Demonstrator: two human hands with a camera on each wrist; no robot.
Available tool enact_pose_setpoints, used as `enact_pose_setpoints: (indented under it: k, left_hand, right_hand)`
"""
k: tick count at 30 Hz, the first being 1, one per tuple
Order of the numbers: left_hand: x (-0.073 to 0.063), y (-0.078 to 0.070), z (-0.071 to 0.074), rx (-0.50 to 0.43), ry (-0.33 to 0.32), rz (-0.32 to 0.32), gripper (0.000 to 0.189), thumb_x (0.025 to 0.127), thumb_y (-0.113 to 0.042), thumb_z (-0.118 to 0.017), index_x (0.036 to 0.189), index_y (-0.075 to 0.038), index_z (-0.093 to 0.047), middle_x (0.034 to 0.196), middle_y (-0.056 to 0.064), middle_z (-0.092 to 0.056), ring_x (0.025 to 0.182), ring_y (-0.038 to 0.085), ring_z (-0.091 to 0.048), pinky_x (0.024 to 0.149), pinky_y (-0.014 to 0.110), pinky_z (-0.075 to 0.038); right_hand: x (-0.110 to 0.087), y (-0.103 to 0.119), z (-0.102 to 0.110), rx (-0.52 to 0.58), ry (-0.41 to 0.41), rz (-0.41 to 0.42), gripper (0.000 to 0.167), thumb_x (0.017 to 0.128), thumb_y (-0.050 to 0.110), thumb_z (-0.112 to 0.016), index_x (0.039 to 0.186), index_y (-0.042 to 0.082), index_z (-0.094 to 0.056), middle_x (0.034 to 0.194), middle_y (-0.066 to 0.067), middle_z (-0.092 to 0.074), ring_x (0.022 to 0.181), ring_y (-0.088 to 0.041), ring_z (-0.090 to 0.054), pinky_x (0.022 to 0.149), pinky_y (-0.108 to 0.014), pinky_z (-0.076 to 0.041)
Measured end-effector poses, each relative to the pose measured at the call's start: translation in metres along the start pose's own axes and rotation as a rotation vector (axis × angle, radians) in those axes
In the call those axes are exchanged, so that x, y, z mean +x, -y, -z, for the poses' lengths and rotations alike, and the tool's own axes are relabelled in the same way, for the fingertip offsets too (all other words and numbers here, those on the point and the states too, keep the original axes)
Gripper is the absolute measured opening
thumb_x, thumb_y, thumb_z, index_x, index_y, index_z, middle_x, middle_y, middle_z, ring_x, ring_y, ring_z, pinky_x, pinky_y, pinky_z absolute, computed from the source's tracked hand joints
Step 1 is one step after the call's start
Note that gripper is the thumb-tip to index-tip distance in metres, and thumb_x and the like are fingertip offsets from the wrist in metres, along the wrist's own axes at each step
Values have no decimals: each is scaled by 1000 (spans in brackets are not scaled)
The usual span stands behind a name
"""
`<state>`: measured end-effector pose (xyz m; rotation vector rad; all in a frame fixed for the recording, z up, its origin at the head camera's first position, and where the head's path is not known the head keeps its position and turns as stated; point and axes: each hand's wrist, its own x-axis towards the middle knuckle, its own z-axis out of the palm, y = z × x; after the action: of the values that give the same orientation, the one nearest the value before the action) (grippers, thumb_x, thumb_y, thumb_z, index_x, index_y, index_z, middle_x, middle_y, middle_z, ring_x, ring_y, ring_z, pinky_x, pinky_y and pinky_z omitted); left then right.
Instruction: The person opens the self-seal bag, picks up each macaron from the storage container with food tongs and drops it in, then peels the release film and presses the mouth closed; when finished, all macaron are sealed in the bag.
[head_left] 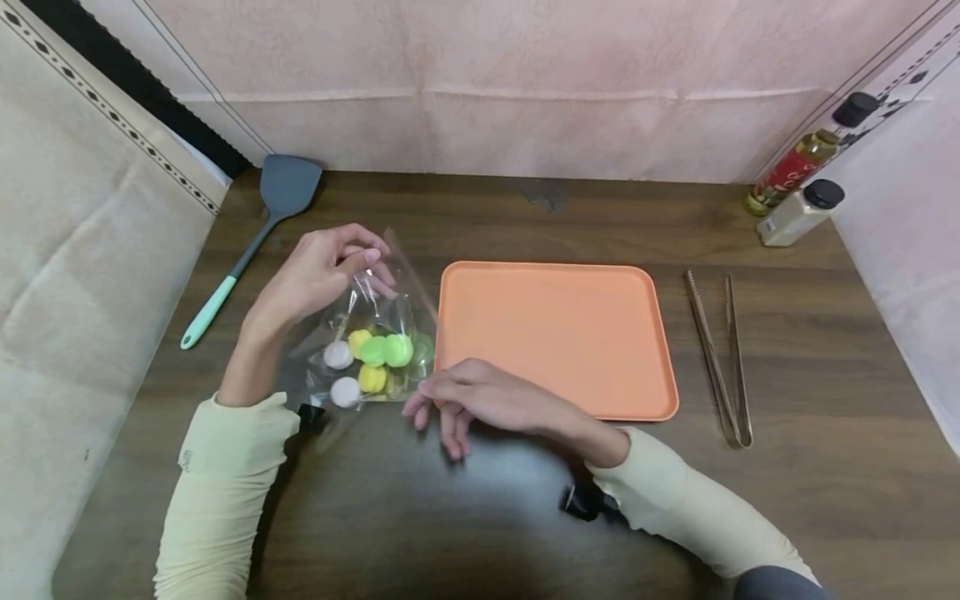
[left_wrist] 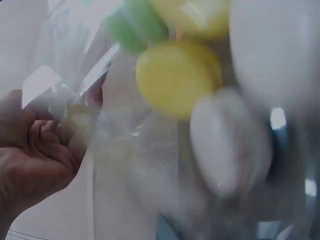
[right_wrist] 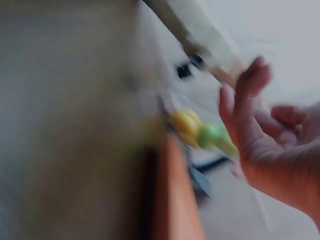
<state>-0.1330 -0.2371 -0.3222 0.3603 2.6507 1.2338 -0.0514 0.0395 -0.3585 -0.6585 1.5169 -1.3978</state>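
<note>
My left hand [head_left: 318,271] pinches the top of a clear plastic bag [head_left: 384,310] between thumb and fingers. Inside it are several round macaron-like pieces: green ones [head_left: 398,350], yellow ones [head_left: 372,378] and white ones [head_left: 346,392]. Close up in the left wrist view, a yellow piece [left_wrist: 175,77] shows through the film. My right hand [head_left: 480,396] hovers with relaxed, slightly bent fingers at the near left corner of an orange tray [head_left: 555,342], holding nothing. Its fingertips are just right of the bag's lower edge.
Left of the bag lies a spatula [head_left: 288,187] with a mint handle. Metal tongs [head_left: 722,367] lie right of the tray. At the back right stand a red-labelled bottle [head_left: 789,175] and a black-capped jar [head_left: 797,218]. Pale cloth [head_left: 525,83] hangs along the table's far edge.
</note>
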Motion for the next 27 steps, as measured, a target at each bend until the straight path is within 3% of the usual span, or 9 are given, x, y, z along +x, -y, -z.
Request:
enact_pose_setpoints:
  k: [2,4,7,9,13,18,22,25,27]
  left_hand:
    - [-2,-2,1,10,17,-34,27,115,-17,-60,133,1,-69,97,11,-82,58,9,-54,54,27,-37]
    - [-4,-3,1,-2,50,-65,26,114,-16,-61,134,-1,-70,99,10,-82,59,11,-52,53,31,-32]
    - [-7,-7,2,-50,120,-96,24,114,-14,-61,134,-5,-70,107,8,-84,74,13,-70,63,28,-45]
    - [-8,-9,2,-118,183,-106,25,115,-13,-59,136,-3,-67,110,9,-83,89,18,-80,79,24,-55]
    - [-11,-12,3,-232,295,-170,28,115,-8,-55,141,1,-62,113,13,-83,97,27,-83,96,28,-62]
    - [-14,-14,3,-261,404,-290,34,114,-1,-53,147,0,-59,111,10,-84,99,26,-83,95,27,-61]
    - [-17,-17,1,-200,449,-363,38,112,0,-56,149,-3,-60,87,-2,-80,71,11,-74,68,21,-52]
    - [-20,-21,-2,-240,524,-387,40,112,0,-57,151,-1,-58,101,1,-80,71,11,-72,68,23,-59]
    - [-23,-25,-5,-276,584,-417,41,112,2,-55,152,2,-56,116,6,-82,88,17,-81,78,31,-65]
  right_hand:
    - [-12,6,11,-125,6,14,44,119,21,-40,129,-10,-69,102,-30,-72,61,-12,-67,61,-29,-57]
    - [-24,13,22,-249,15,21,41,118,20,-42,122,-6,-73,97,-21,-75,59,-12,-66,63,-29,-56]
    - [-39,24,35,-419,17,22,37,117,21,-45,109,5,-77,80,-5,-73,57,-14,-65,69,-30,-57]
    - [-48,30,42,-502,34,37,36,117,21,-46,103,10,-77,70,1,-68,56,-16,-65,76,-31,-57]
    - [-66,39,55,-657,101,100,37,117,20,-46,90,16,-71,68,8,-60,57,-13,-62,80,-29,-55]
    - [-91,45,68,-727,173,150,34,115,11,-46,93,14,-73,83,12,-62,62,-3,-60,76,-26,-56]
    - [-108,50,75,-744,213,163,33,114,8,-46,99,13,-76,84,14,-61,69,2,-58,80,-25,-56]
    - [-120,54,78,-740,234,174,35,114,6,-45,101,15,-77,86,13,-61,73,2,-59,82,-26,-57]
    - [-128,57,80,-740,234,191,35,114,6,-45,103,17,-77,88,14,-62,76,2,-60,82,-25,-58]
